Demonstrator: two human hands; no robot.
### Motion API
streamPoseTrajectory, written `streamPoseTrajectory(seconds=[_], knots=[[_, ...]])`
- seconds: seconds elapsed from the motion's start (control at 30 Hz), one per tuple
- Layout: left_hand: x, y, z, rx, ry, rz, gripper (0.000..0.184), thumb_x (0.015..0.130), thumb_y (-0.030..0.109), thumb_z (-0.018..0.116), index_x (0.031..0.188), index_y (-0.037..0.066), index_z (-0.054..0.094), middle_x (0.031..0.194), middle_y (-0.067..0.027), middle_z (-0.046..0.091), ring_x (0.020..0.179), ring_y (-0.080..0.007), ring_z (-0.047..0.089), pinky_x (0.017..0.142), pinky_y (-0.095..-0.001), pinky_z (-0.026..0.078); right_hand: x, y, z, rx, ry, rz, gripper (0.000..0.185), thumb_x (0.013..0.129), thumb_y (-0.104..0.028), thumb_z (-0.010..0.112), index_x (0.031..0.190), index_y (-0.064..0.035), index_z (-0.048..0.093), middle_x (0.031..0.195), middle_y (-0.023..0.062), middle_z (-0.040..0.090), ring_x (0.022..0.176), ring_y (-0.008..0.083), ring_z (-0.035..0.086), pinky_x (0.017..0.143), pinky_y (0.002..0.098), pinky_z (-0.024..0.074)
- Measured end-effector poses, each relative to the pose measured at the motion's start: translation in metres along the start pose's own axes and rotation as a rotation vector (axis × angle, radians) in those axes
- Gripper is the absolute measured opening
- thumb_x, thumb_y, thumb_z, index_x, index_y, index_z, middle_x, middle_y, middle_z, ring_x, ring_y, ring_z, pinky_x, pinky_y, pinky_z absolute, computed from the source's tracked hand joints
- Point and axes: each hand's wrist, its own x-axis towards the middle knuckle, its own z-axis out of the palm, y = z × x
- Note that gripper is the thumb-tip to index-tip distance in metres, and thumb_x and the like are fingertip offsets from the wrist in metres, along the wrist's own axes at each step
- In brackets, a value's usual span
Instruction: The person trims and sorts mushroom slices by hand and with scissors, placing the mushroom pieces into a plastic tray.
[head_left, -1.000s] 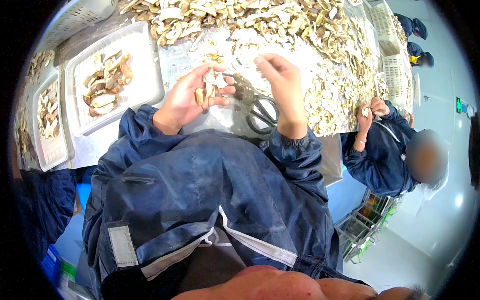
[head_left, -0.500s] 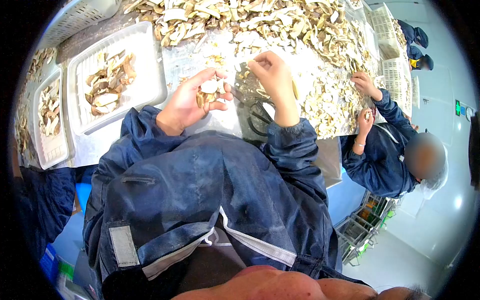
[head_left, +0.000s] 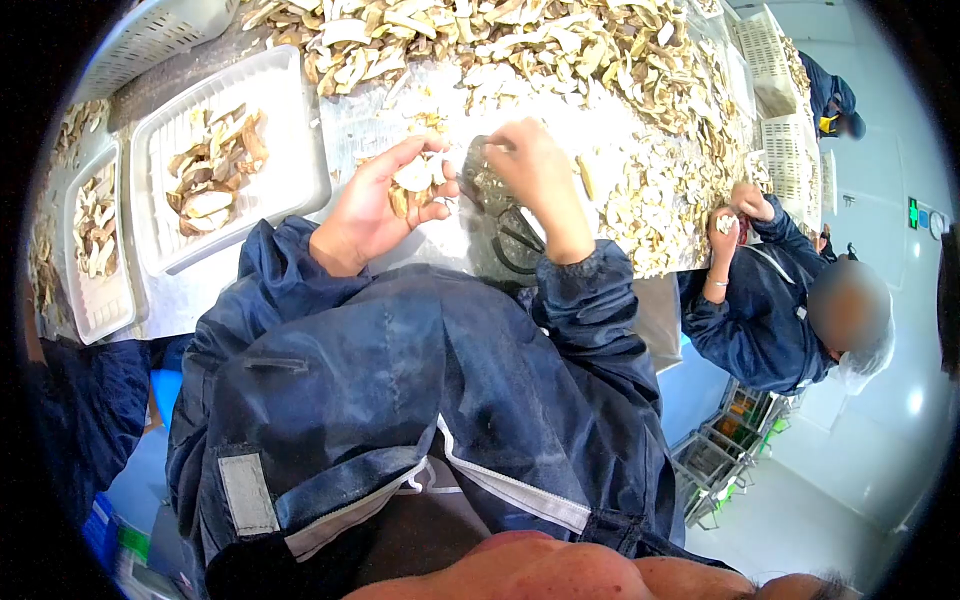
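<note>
My left hand (head_left: 365,210) cups several pale sliced mushrooms (head_left: 418,175) in its curled fingers, palm turned up. To its right, my right hand (head_left: 535,175) hovers over the table with thumb and fingers drawn together; whatever may be between them is too small to make out. Black-handled scissors (head_left: 512,242) lie below my right wrist, partly covered by it. A large heap of dried mushroom slices (head_left: 560,45) spreads across the far side, and smaller pale pieces (head_left: 645,200) are scattered right of my right hand.
Left of my hands stands a white plastic tray (head_left: 318,150) with mushroom slices in it, and a narrower tray (head_left: 125,285) beyond. White slotted baskets (head_left: 768,65) line the right side. A co-worker (head_left: 765,300) sits at the right, both hands close together over the table edge.
My right hand has shifted slightly left and down, uncovering more of the scissors. My left hand still holds the slices. The co-worker's hands have come together.
</note>
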Motion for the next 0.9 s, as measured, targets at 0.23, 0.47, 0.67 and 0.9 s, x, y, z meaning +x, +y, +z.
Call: streamPoseTrajectory(seconds=[0.23,0.47,0.67,0.9], knots=[[0.001,-0.001,0.006,0.017,-0.031,0.02,0.033,0.106,0.026,0.038,0.122,0.002,0.056,0.099,-0.0138,0.065,0.099,-0.0304,0.067,0.088,-0.0451,0.058,0.04,0.027,-0.015,-0.053,0.254,-0.006,0.022,0.086,-0.024,0.068,0.098,-0.0059,0.071,0.099,0.0169,0.066,0.088,0.0366,0.065,0.077,0.045,0.0528],[0.0,0.0,0.015,0.012,0.04,0.08,0.035,0.105,0.025,0.042,0.127,0.001,0.054,0.118,-0.0198,0.064,0.113,-0.0345,0.063,0.099,-0.0483,0.053,0.047,0.032,-0.001,0.031,0.218,0.005,0.024,0.084,-0.023,0.073,0.1,-0.005,0.074,0.082,0.0138,0.063,0.071,0.0243,0.062,0.065,0.0338,0.0494],[0.001,-0.001,0.012,0.076,0.023,0.068,0.037,0.105,0.026,0.044,0.132,0.003,0.052,0.13,-0.018,0.059,0.114,-0.0317,0.062,0.094,-0.0445,0.055,0.017,0.035,-0.028,0.558,0.182,0.283,0.021,0.085,-0.016,0.073,0.098,-0.0002,0.075,0.078,0.0083,0.071,0.067,0.0121,0.061,0.063,0.0271,0.0481],[0.001,-0.001,0.014,0.136,0.008,0.052,0.042,0.107,0.032,0.038,0.135,0.004,0.05,0.128,-0.0168,0.061,0.11,-0.0294,0.064,0.087,-0.0411,0.058,-0.005,-0.009,-0.046,0.802,0.127,0.327,0.025,0.091,-0.014,0.069,0.111,0.002,0.072,0.085,0.0027,0.07,0.073,0.0071,0.059,0.067,0.0213,0.0473]])
